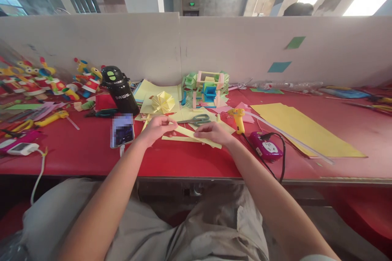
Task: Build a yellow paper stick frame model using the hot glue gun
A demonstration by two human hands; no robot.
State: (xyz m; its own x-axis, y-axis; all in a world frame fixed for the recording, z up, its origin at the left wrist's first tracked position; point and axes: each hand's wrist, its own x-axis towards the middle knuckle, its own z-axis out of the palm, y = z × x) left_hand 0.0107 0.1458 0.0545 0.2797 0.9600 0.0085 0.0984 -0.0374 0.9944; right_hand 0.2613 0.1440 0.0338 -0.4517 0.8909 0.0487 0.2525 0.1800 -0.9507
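- Red, white and yellow toy figures (58,83) crowd together at ten o'clock from the held strip, on a red table (183,164).
- Black flask (122,93), lettered DAWN, upright at ten o'clock, closer in.
- Phone (123,133), at nine o'clock, its screen partly blurred out.
- Left hand (159,129): thumb and fingers pinching the strip's left end.
- Folded yellow paper ornament (163,102), at eleven o'clock.
- Pale yellow strip (185,131), at the clock's centre, stretched between both hands above a second strip (176,139).
- Scissors (200,120), at one o'clock; behind them, a green, pink and blue paper model (210,94).
- Right hand (213,131): fingertips pinching the strip near its middle, its right end jutting out beneath.
- Yellow glue gun (239,121), at two o'clock.
- Purple power socket (266,147), at three o'clock.
- Yellow sheets (306,130), three o'clock, farther out.
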